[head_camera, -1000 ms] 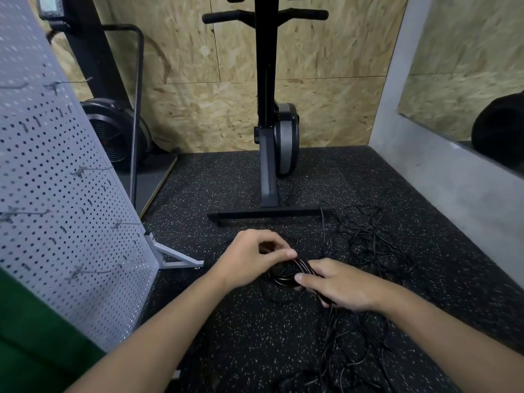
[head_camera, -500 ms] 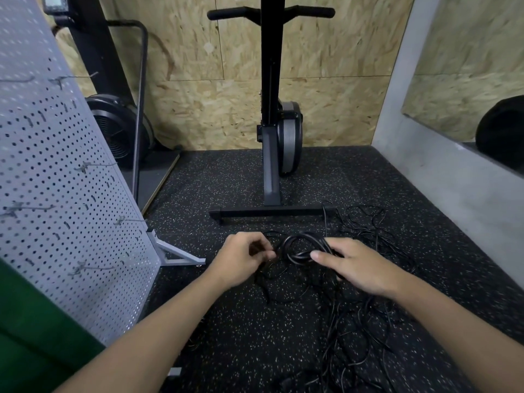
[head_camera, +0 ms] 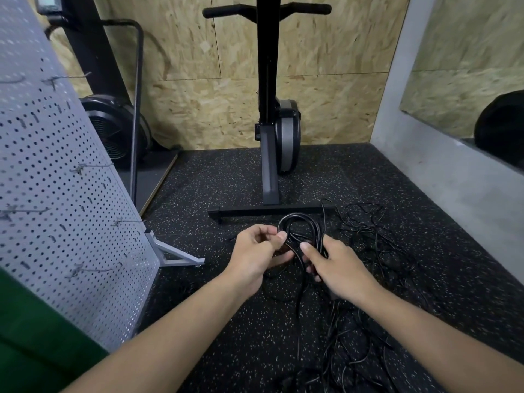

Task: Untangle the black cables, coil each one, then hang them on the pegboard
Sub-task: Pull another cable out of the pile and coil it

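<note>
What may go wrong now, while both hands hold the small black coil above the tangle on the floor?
1. The coil, pinched only by the left hand and right hand, may spring open.
2. Its loose tail runs down into the tangled cables, so lifting toward the pegboard may drag or tighten them.

Head-worn view, forward-down, close above floor point(head_camera: 226, 350)

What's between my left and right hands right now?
In the head view, the coiled black cable: the left hand and the right hand each pinch its lower part, its loop rising beyond them.
</note>
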Available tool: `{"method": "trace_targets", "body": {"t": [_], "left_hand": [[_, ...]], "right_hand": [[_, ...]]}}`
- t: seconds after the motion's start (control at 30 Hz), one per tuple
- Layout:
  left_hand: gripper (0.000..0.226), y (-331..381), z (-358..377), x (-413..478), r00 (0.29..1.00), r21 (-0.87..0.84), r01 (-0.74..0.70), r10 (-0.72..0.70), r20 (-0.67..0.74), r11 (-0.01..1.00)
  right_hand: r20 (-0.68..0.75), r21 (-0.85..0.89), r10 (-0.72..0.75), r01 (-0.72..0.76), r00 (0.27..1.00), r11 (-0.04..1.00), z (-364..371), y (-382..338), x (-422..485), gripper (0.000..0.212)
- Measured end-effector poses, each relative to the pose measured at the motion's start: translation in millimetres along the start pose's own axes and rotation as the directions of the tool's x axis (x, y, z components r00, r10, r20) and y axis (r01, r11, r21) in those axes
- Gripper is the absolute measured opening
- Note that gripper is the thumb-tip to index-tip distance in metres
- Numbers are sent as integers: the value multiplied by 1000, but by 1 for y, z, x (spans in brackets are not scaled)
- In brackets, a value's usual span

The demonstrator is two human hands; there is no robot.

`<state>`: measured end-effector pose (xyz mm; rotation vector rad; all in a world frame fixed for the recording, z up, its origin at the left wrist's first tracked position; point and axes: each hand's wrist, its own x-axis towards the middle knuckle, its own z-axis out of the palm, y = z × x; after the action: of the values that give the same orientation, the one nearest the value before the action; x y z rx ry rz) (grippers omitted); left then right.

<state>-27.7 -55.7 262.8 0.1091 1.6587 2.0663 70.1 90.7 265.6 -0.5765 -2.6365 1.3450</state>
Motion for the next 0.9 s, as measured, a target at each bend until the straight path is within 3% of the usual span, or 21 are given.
{"method": "trace_targets", "body": {"t": [0.17,0.37,0.47,0.57,0.63,0.73,0.8,0.9], "left_hand": [[15,-4,1,-4,997,13,-77,76,28,997],[19,-4,7,-5,999,-78,-41,41,-1,996],[20,-1,8,-7,997,-74,-53,57,59,996],[19,-1,4,-4,985,-71,-65,76,157,995],[24,-4,-6,0,965,132,-113,78,250,985],[32,-12,-16,-4,857,505,-231,-71,510,832],[23,-20,-16,-7,789,605,-254,-200,581,755],[20,-27,-14,-8,756,617,-136,-321,570,775]], "right_hand": [[43,86,52,-55,998,995,8,-2,0,26],[58,-33,21,-19,998,999,7,-3,-2,23],[44,73,-8,5,999,997,6,-5,-1,16],[-20,302,30,-23,999,953,3,-12,3,15],[-36,492,106,-75,994,868,-3,-18,4,21],[-3,670,155,-113,988,734,-12,-21,4,32],[18,697,130,-106,991,709,-14,-18,5,36],[-47,640,126,-67,991,765,-17,-12,8,38]]}}
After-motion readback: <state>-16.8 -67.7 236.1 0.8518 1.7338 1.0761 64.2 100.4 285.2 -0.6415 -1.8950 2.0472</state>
